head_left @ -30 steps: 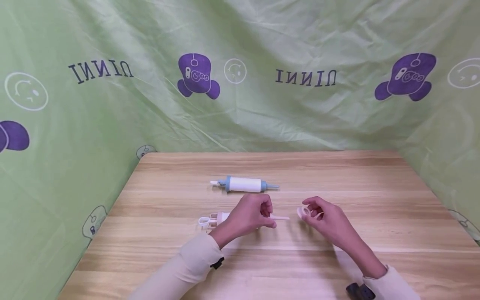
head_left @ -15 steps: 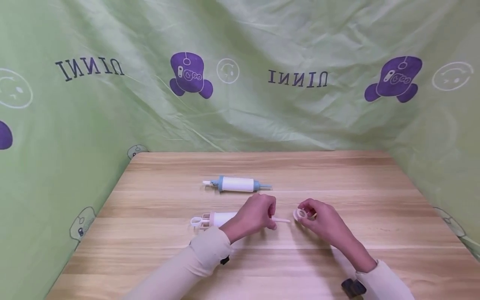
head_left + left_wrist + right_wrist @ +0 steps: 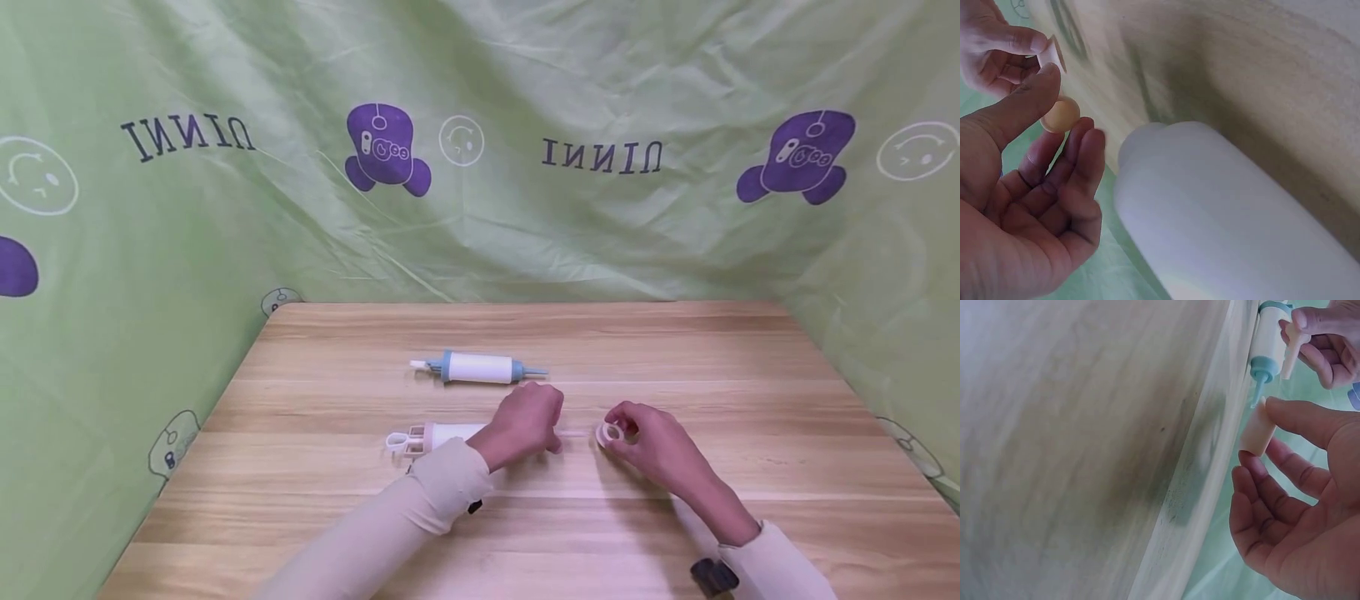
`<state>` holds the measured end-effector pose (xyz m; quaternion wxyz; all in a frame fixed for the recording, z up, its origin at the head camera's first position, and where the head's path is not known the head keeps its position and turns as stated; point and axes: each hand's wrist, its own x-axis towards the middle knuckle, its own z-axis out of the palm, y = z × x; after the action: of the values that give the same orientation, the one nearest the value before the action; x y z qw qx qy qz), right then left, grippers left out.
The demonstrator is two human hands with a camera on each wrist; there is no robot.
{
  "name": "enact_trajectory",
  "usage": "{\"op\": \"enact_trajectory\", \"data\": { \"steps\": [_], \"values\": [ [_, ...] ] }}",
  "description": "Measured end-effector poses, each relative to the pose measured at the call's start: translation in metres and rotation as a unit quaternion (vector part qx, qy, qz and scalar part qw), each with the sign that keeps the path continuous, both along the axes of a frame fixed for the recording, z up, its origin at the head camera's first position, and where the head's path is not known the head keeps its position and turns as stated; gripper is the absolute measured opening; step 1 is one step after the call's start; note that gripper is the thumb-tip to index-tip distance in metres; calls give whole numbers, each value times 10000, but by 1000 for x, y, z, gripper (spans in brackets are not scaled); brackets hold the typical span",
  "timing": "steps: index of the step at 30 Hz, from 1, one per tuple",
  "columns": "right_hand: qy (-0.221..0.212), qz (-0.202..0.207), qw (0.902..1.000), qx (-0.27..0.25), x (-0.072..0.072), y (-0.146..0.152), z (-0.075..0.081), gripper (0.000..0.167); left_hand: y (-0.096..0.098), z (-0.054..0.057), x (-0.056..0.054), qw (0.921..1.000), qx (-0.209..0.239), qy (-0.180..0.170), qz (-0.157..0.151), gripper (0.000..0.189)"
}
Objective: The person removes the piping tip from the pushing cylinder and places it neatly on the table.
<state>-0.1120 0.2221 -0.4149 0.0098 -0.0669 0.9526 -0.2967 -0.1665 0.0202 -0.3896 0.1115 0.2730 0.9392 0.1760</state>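
Note:
My left hand (image 3: 528, 421) pinches a pale pink nozzle (image 3: 1291, 356) between thumb and fingertips, its thin tip pointing right in the head view. In the left wrist view only the nozzle's rounded end (image 3: 1061, 114) shows. Facing it, my right hand (image 3: 656, 437) holds a short pale pink ring-shaped collar (image 3: 1257, 432) by its edges, and its round opening shows in the head view. Nozzle tip and collar are very close; whether they touch cannot be told. Under my left forearm lies a pink syringe-like tool with a white barrel (image 3: 453, 432); my left hand hides its front end.
A similar blue tool with a white barrel (image 3: 480, 367) lies farther back on the wooden table (image 3: 675, 350). Green printed cloth (image 3: 510, 233) hangs behind the table and at both sides. A black device (image 3: 712, 577) sits at my right cuff.
My left hand has shifted rightward along the table with the nozzle. The gap between nozzle tip and collar has narrowed. The head view has swung slightly; both tools stay where they lie.

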Motion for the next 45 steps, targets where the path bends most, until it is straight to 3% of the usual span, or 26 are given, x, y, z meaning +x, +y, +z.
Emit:
{"op": "enact_trajectory", "data": {
  "steps": [13,22,34,45],
  "values": [
    [-38,19,10000,49,-3,-1,-4,20,6,-11,5,9983,-555,173,53,39],
    [-66,-1,10000,20,-2,-1,-5,21,8,-20,10,9934,-785,821,-158,30],
    [-42,60,9999,114,-1,-3,-6,21,8,-31,14,9851,-902,1456,-178,21],
    [-325,4,9993,182,-3,-7,-8,23,4,-33,15,9862,-804,1439,-174,24]
  ]
}}
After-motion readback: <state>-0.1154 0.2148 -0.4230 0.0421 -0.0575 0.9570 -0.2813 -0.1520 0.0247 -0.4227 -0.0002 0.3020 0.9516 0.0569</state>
